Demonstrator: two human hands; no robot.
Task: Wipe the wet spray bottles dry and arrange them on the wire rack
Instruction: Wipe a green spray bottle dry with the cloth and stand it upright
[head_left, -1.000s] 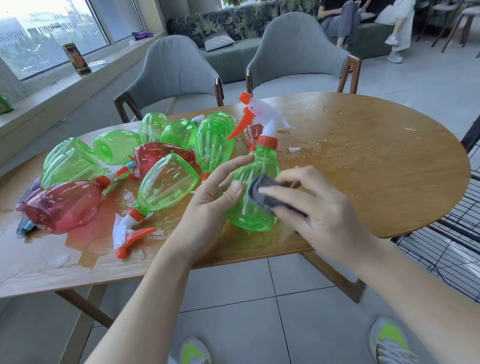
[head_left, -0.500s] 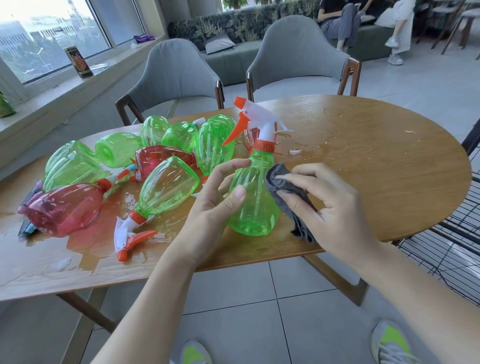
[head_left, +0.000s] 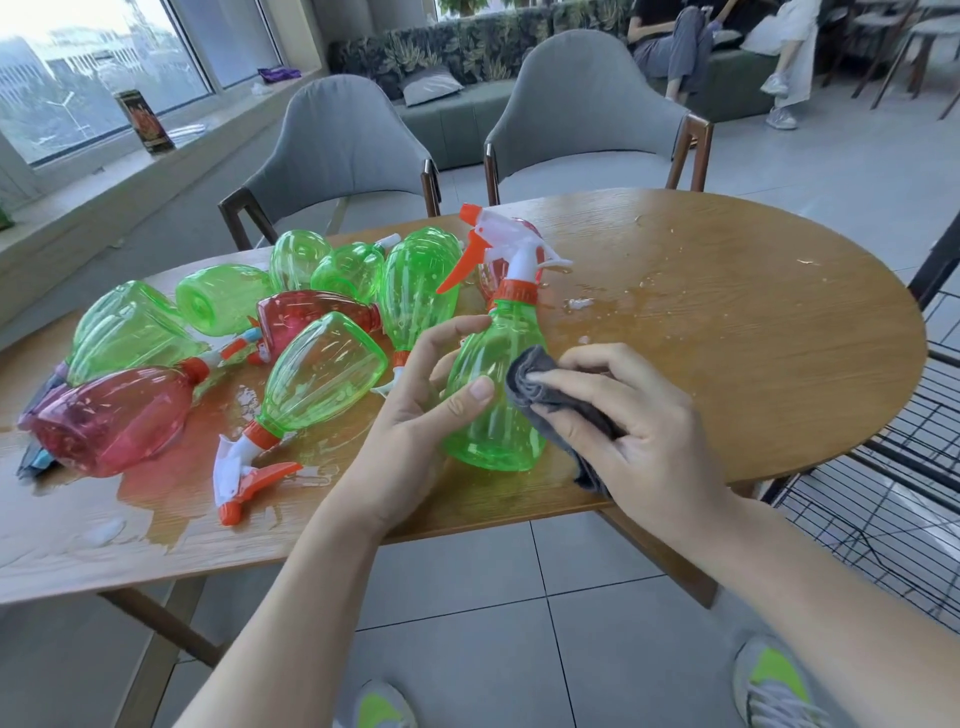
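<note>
the wooden surface (head_left: 753, 332) is the largest thing in view, wet with puddles and droplets on its left and middle. two grey chairs (head_left: 343, 145) stand behind it, and a black wire rack (head_left: 893, 499) sits low at the right, beside the surface's edge. a heap of lying spray bottles (head_left: 322, 374), mostly green with a few red, crowds the left half, just beside the left hand. one green spray bottle (head_left: 498, 384) stands upright near the front edge, its orange-and-white trigger head on top. the left hand (head_left: 415, 415) grips the bottle's body, thumb across the front. the right hand (head_left: 639, 431) pinches a grey cloth (head_left: 540, 384) and presses it to the bottle's right side.
</note>
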